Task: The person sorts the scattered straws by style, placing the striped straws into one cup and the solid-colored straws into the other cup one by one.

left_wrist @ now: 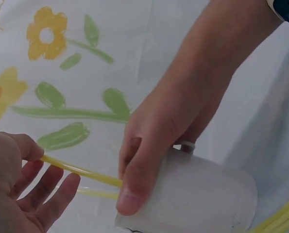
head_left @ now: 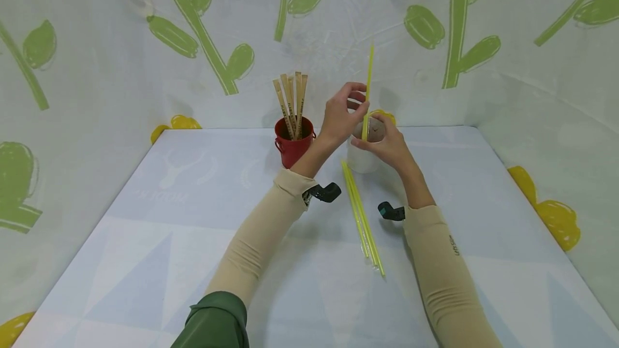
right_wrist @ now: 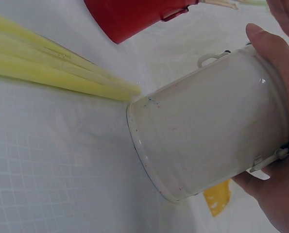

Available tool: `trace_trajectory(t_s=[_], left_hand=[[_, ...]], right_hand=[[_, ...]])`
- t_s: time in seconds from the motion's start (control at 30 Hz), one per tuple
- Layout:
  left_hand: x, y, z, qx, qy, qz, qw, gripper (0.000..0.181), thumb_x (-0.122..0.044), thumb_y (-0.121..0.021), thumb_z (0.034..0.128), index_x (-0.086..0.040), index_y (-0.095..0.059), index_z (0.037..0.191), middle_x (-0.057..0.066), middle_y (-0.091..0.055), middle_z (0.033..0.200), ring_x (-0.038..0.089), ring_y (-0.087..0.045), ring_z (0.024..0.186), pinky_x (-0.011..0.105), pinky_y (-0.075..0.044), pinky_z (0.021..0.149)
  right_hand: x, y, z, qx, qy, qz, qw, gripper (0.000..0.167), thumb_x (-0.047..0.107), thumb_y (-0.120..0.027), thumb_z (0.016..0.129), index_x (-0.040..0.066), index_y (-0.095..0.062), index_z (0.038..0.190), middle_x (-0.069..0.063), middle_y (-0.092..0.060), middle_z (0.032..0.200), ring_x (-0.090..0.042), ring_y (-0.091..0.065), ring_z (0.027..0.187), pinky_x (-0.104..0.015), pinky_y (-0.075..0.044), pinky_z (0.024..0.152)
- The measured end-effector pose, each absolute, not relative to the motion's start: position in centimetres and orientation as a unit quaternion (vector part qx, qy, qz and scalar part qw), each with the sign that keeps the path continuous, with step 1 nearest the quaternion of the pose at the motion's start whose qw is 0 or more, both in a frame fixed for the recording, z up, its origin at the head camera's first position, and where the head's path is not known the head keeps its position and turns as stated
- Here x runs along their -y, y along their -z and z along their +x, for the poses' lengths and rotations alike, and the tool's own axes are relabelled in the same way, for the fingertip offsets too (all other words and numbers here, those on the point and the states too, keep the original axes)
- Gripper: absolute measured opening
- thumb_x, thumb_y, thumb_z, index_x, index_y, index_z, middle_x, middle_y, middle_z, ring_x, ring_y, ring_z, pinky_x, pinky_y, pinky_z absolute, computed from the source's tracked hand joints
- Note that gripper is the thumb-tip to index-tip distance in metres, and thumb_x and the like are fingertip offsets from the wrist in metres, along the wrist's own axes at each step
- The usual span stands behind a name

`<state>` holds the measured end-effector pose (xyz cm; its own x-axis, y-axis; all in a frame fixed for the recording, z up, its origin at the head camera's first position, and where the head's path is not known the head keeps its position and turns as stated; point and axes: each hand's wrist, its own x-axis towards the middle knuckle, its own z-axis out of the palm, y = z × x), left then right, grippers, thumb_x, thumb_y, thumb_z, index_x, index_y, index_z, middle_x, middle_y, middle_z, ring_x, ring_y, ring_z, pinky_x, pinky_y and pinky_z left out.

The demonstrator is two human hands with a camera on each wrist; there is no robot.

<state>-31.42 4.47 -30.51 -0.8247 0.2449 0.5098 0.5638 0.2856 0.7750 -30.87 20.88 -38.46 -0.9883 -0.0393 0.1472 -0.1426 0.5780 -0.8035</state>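
A yellow straw [head_left: 369, 71] stands almost upright, pinched between the thumb and fingers of my left hand [head_left: 342, 114]. Its lower end reaches into the mouth of a white bucket [head_left: 362, 160]. My right hand [head_left: 389, 146] grips that bucket near its rim, with the thumb [left_wrist: 132, 191] on the near side in the left wrist view. A second yellow length [left_wrist: 99, 193] shows beside the held straw there; how it sits in the bucket is hidden. In the right wrist view the bucket [right_wrist: 207, 128] has small side handles and its base by the table.
Several yellow straws in clear wrapping [head_left: 362, 219] lie on the table [head_left: 193, 262] in front of the white bucket. Left of it stands a red bucket [head_left: 295, 149] holding several brown paper-wrapped sticks [head_left: 292, 101]. A leaf-printed wall covering [head_left: 338, 20] rises behind.
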Motion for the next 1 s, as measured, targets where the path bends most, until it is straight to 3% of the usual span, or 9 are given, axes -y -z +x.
trace_trajectory(t_s=[0.43, 1.0], left_hand=[[-4.6, 31.8, -32.0, 0.805, 0.525, -0.244, 0.13, 0.03, -0.012, -0.062, 0.0953, -0.009, -0.057, 0.125, 0.011, -0.068, 0.105, 0.021, -0.069, 0.09, 0.024, -0.058, 0.078], [-4.2, 32.9, -32.4, 0.833, 0.493, -0.216, 0.131, 0.029, -0.012, -0.062, 0.0955, -0.01, -0.057, 0.124, 0.01, -0.068, 0.102, 0.022, -0.069, 0.09, 0.027, -0.058, 0.078]], right_hand=[[-21.0, 38.5, -30.9, 0.883, -0.461, 0.061, 0.061, 0.094, 0.057, -0.08, 0.072, 0.022, -0.034, 0.146, -0.003, -0.028, 0.159, -0.031, -0.026, 0.147, -0.065, -0.029, 0.113], [-21.0, 38.6, -31.0, 0.882, -0.463, 0.062, 0.066, 0.093, 0.057, -0.081, 0.071, 0.02, -0.035, 0.144, -0.008, -0.035, 0.154, -0.034, -0.036, 0.137, -0.062, -0.036, 0.109]])
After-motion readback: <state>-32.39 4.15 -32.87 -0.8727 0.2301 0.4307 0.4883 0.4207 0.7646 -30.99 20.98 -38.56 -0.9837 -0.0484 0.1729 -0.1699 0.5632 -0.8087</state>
